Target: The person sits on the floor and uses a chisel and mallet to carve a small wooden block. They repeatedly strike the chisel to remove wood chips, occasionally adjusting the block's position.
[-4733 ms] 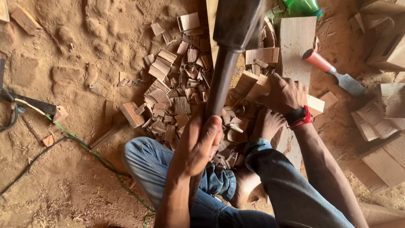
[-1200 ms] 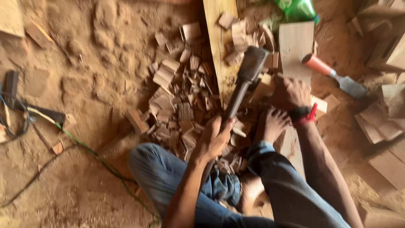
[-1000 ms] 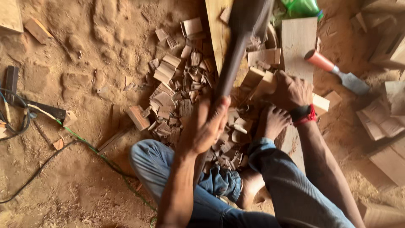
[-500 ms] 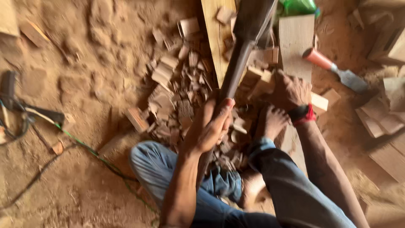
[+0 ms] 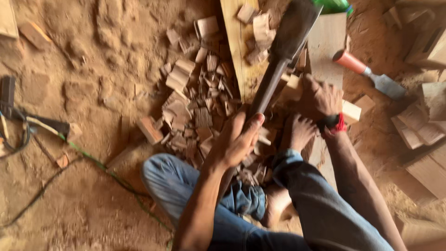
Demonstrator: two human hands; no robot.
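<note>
Wood chips (image 5: 195, 107) and chisel (image 5: 369, 74) surround the block (image 5: 348, 111).

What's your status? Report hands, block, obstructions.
Left hand grips dark adze. Right hand pins wood block down. Bare foot and wood chips close by.

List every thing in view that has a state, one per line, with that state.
Left hand: closed around the hatchet's handle.
Hatchet: raised, head over the wood block.
Right hand: pressed on the wood block, steadying it.
Wood block: lying under the right hand, beside a bare foot.
Chisel: lying unused on the ground.
Wood chips: scattered in a heap.
Plank: lying flat, chips on it.
</note>
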